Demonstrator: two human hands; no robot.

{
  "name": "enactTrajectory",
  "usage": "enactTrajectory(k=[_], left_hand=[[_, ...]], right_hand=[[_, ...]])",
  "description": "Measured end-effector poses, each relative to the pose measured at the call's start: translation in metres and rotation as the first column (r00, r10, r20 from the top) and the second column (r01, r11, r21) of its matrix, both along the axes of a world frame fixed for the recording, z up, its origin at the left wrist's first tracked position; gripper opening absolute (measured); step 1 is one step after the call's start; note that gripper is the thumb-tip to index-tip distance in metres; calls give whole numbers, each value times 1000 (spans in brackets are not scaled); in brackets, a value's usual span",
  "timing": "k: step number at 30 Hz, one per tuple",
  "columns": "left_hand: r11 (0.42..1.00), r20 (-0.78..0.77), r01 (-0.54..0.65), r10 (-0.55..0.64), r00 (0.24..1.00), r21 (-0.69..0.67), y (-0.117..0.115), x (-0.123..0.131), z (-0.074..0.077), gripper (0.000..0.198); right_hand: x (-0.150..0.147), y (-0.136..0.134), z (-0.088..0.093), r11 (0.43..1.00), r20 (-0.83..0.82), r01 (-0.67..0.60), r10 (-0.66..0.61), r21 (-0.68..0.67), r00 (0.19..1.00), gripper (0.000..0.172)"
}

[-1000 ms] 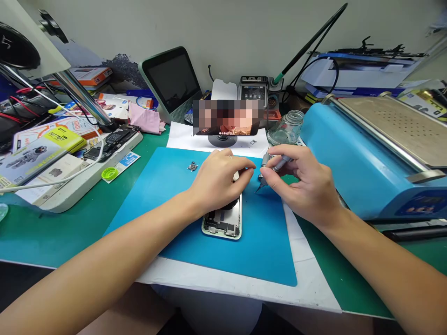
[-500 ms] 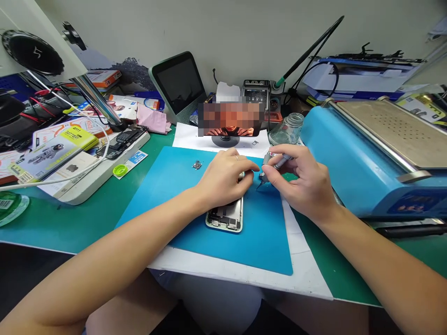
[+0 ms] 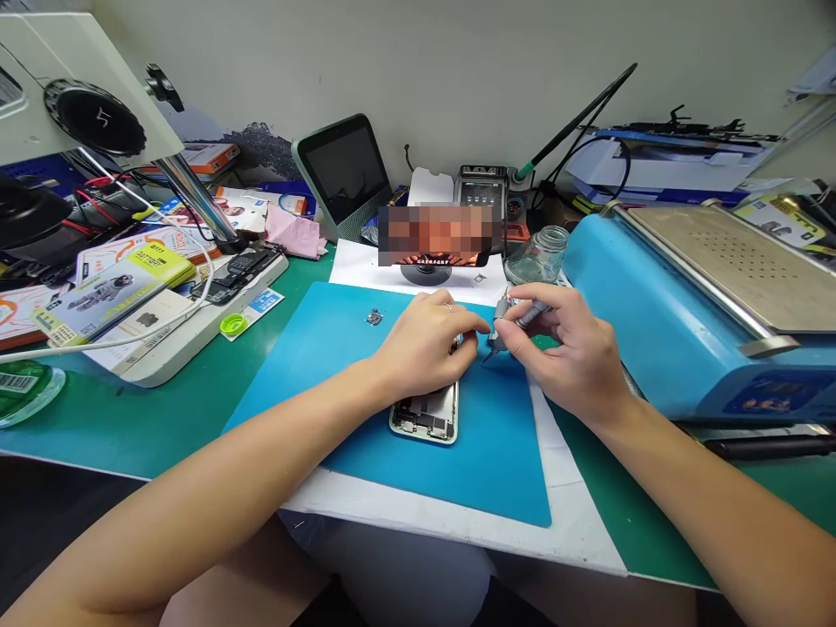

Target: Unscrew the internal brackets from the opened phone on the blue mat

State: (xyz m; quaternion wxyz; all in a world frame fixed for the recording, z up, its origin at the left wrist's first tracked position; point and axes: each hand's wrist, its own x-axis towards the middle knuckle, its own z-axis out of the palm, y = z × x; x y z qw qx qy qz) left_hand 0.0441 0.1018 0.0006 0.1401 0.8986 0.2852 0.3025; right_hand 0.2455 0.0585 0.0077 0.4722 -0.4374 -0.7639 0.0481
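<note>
An opened phone [image 3: 441,418] lies on the blue work mat [image 3: 366,418], its inner parts showing at the near end. Over its upper half is my left hand [image 3: 434,344], fingers curled and closed, hiding that part; whatever may be between the fingertips cannot be made out. Just to the right, my right hand [image 3: 568,348] pinches a grey screwdriver [image 3: 501,310] with a thin dark tip slanting down toward the mat. A second grey cylindrical piece [image 3: 534,313] shows behind the fingers. A small metal phone part [image 3: 374,317] rests on the mat left of my left hand.
Behind the mat stand a propped phone [image 3: 450,248], a glass jar [image 3: 539,252] and a soldering station [image 3: 482,192]. At right is a bulky blue machine [image 3: 640,305]. A microscope stand [image 3: 199,200] and battery boxes [image 3: 117,287] crowd the left.
The whole view has shifted slightly, so things sit a little lower. Both hands keep nearly the same pose, the right still holding the screwdriver beside the phone.
</note>
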Motion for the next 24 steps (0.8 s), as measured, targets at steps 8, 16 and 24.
enactTrajectory(k=[8,16,24], left_hand=[[999,-28,42,-42,999,-2,-4,0,4,18],[999,39,-44,44,998,-12,-7,2,1,23],[998,130,-52,55,990,-29,-8,5,-1,13]], right_hand=[[0,-2,6,993,-162,80,-65,88,985,35],[-4,2,8,996,-450,86,-84,-17,889,28],[-4,12,-5,987,-663,16,-119,-160,739,29]])
